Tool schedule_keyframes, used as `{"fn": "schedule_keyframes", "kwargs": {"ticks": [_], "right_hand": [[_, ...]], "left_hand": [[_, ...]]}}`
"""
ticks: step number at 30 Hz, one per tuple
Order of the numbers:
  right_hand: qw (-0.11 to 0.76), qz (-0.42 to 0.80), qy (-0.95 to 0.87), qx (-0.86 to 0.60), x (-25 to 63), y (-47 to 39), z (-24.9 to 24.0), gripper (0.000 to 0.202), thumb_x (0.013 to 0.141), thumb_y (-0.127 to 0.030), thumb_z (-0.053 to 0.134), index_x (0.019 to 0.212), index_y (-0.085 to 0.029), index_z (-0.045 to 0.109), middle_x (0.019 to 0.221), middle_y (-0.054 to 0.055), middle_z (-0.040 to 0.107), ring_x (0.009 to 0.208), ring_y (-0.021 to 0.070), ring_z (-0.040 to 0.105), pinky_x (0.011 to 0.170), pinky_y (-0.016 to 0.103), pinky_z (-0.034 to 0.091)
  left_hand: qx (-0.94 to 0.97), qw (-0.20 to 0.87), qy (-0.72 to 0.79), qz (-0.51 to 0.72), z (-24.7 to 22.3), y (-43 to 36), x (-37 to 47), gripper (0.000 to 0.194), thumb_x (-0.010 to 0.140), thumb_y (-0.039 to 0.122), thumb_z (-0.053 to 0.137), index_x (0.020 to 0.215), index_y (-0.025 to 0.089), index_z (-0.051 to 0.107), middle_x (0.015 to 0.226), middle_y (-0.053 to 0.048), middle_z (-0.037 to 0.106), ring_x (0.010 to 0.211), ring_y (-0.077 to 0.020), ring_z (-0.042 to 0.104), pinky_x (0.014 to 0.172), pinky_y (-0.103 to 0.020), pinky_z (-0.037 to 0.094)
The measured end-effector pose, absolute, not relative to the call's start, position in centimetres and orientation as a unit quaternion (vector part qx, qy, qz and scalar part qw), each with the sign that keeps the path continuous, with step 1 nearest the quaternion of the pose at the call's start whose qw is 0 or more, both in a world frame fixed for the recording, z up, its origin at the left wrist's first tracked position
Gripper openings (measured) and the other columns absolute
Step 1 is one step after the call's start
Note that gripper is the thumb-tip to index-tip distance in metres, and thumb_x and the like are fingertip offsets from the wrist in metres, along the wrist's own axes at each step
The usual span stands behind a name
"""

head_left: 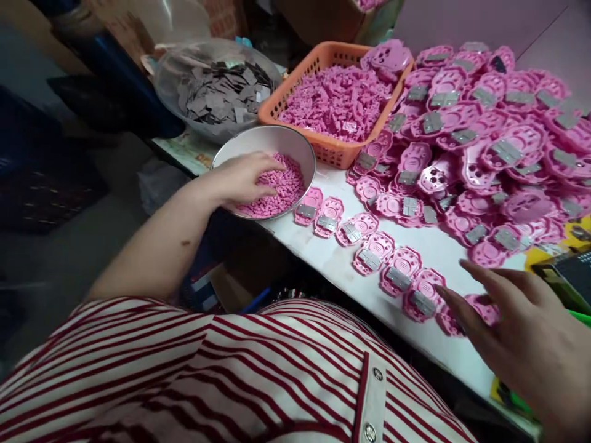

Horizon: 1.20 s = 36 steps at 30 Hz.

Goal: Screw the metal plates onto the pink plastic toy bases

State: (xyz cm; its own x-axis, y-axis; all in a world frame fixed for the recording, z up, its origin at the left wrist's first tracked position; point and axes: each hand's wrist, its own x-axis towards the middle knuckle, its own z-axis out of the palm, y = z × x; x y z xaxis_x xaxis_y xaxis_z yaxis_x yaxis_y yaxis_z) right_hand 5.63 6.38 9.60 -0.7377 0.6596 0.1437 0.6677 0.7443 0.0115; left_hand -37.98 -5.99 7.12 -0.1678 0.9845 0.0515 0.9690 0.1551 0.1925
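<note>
My left hand (247, 178) is inside a metal bowl (308, 154), with its fingers apart over a heap of tiny pink plastic pieces (286, 191). Its fingertips touch the heap; I cannot make out anything held. A row of pink plastic casings, each with a grey plate, runs along the table's near edge, one such casing (406, 264) near the middle. My right hand (512, 314) is open, fingers spread, above the right end of the row. It partly covers the last casing (450, 320).
A large pile of pink casings (462, 135) covers the table's back right. Behind the bowl stand an orange basket (330, 154) of small pink parts and a clear tub (170, 92) of grey plates. A dark box (567, 277) lies at the right edge.
</note>
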Motion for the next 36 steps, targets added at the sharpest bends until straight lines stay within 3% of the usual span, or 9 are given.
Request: {"fn": "schedule_keyframes", "kwargs": {"ticks": [3, 9, 12, 19, 22, 24, 29, 32, 36], "right_hand": [[0.045, -0.061, -0.962, -0.264, 0.5, 6.4, 10.4, 0.051, 0.094, -0.056, 0.042, 0.129, -0.021, 0.057, 0.114, 0.016, 0.066, 0.068, 0.0229, 0.064, 0.048, 0.033, 0.042], [0.008, -0.022, -0.989, -0.143, -4.5, 6.8, 9.3, 0.047, 0.096, -0.051, 0.043, 0.124, -0.017, 0.06, 0.108, 0.013, 0.07, 0.069, 0.0232, 0.07, 0.053, 0.035, 0.052], [-0.02, 0.015, -0.992, -0.126, -4.7, 7.3, 9.0, 0.044, 0.097, -0.045, 0.043, 0.125, -0.015, 0.061, 0.11, 0.014, 0.071, 0.076, 0.0235, 0.072, 0.06, 0.035, 0.055], [-0.022, 0.058, -0.987, -0.149, -4.1, 7.6, 9.3, 0.042, 0.096, -0.044, 0.046, 0.124, -0.016, 0.062, 0.109, 0.014, 0.071, 0.075, 0.0201, 0.07, 0.06, 0.032, 0.051], [-0.016, 0.078, -0.983, -0.165, -3.7, 7.5, 9.5, 0.045, 0.096, -0.047, 0.045, 0.125, -0.017, 0.062, 0.107, 0.013, 0.071, 0.075, 0.0199, 0.07, 0.061, 0.032, 0.051], [-0.024, 0.093, -0.979, -0.181, -3.4, 7.4, 9.6, 0.047, 0.097, -0.049, 0.043, 0.126, -0.017, 0.062, 0.106, 0.012, 0.071, 0.076, 0.0207, 0.07, 0.063, 0.034, 0.052], [-0.021, 0.174, -0.951, -0.254, -1.4, 7.7, 9.8, 0.05, 0.095, -0.054, 0.046, 0.127, -0.02, 0.062, 0.111, 0.012, 0.069, 0.085, 0.0215, 0.07, 0.069, 0.035, 0.054], [0.027, 0.198, -0.929, -0.312, 1.0, 7.7, 9.6, 0.047, 0.094, -0.052, 0.05, 0.125, -0.02, 0.063, 0.105, 0.011, 0.071, 0.081, 0.0199, 0.069, 0.069, 0.034, 0.054], [0.029, 0.131, -0.912, -0.388, 5.0, 6.1, 8.4, 0.043, 0.093, -0.049, 0.051, 0.119, -0.018, 0.066, 0.1, 0.012, 0.071, 0.083, 0.0236, 0.068, 0.075, 0.04, 0.056]], "left_hand": [[0.657, 0.169, 0.732, -0.064, 6.5, -4.6, -39.4, 0.079, 0.081, 0.052, 0.067, 0.151, 0.026, 0.041, 0.152, -0.012, 0.043, 0.135, -0.032, 0.047, 0.111, -0.041, 0.04], [0.658, 0.144, 0.727, -0.134, 5.3, -2.1, -37.8, 0.041, 0.092, 0.038, 0.05, 0.128, 0.019, 0.059, 0.12, -0.013, 0.064, 0.106, -0.0273, 0.063, 0.088, -0.033, 0.048], [0.653, 0.143, 0.732, -0.132, 5.5, -2.1, -38.0, 0.037, 0.098, 0.041, 0.04, 0.116, 0.02, 0.063, 0.108, -0.011, 0.069, 0.093, -0.026, 0.066, 0.078, -0.033, 0.048], [0.608, 0.036, 0.79, 0.07, 5.1, -2.2, -41.8, 0.044, 0.09, 0.062, 0.054, 0.105, 0.025, 0.07, 0.09, -0.004, 0.074, 0.077, -0.02, 0.061, 0.076, -0.031, 0.046], [0.616, 0.03, 0.775, 0.137, 4.1, -1.5, -44.4, 0.068, 0.082, 0.07, 0.062, 0.128, 0.02, 0.062, 0.114, -0.005, 0.072, 0.09, -0.0172, 0.06, 0.087, -0.03, 0.046], [0.613, 0.022, 0.771, 0.168, 3.7, -1.3, -45.6, 0.086, 0.073, 0.074, 0.069, 0.136, 0.016, 0.057, 0.106, -0.004, 0.073, 0.084, -0.0142, 0.059, 0.088, -0.028, 0.046], [0.59, 0.038, 0.784, 0.187, 5.6, -2.1, -44.2, 0.072, 0.076, 0.08, 0.057, 0.108, 0.017, 0.073, 0.084, 0.0, 0.071, 0.078, -0.0099, 0.053, 0.085, -0.029, 0.047], [0.549, -0.024, 0.806, 0.221, 8.6, -3.3, -40.2, 0.08, 0.088, 0.077, 0.033, 0.112, 0.01, 0.07, 0.082, 0.001, 0.065, 0.077, -0.0049, 0.051, 0.086, -0.036, 0.045], [0.513, 0.003, 0.732, 0.449, 11.1, -4.7, -33.6, 0.052, 0.091, 0.06, 0.053, 0.113, 0.016, 0.071, 0.058, 0.007, 0.044, 0.053, 0.0013, 0.038, 0.063, -0.023, 0.037]]}}
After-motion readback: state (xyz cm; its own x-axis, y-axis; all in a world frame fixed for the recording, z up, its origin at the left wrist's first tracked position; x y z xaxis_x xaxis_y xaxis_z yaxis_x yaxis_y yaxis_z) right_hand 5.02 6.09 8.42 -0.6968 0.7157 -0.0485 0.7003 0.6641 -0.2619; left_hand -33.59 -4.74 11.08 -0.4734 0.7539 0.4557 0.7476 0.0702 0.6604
